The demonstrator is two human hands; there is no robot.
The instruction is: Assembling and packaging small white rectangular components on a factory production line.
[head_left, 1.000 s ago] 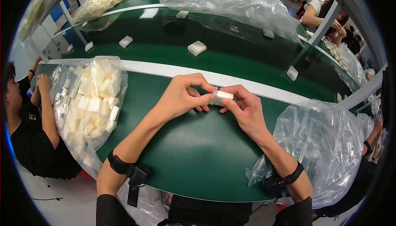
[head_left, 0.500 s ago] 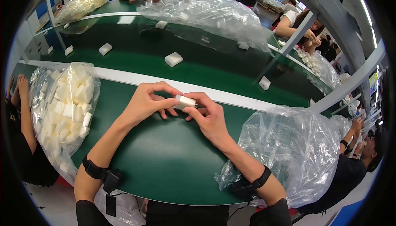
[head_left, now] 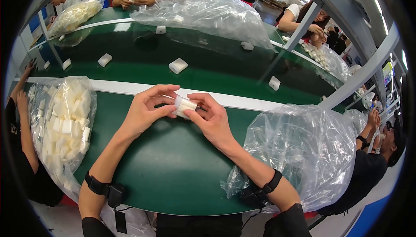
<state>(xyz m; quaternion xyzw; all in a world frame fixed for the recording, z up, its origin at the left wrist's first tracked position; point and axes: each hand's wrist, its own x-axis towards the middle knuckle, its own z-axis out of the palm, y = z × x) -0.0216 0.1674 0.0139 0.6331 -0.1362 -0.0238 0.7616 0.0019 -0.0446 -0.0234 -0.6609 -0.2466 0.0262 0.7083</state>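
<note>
Over the green worktable, both my hands hold one small white block [head_left: 186, 106] with a translucent outer layer at its left end. My left hand [head_left: 149, 109] pinches that left end between thumb and fingers. My right hand [head_left: 211, 120] grips the right part, its thumb pressed on the near side and its fingers behind. A small dark bit shows at the block's right end, partly hidden by the right fingers. To the left stands a clear bag of white blocks [head_left: 69, 126]; by my right forearm lies a crumpled clear plastic bag [head_left: 303, 154].
Beyond a white rail [head_left: 117, 87] runs a dark green belt [head_left: 138, 66] with several white blocks, one of them a block [head_left: 177, 66] straight ahead. A large clear bag [head_left: 203, 16] lies across it. Grey metal posts [head_left: 359, 74] rise at right. Co-workers sit on several sides.
The block in my hands has tilted, and more of its translucent left end shows. At far left, a co-worker's hand has moved up toward the belt. The whole view has shifted slightly.
</note>
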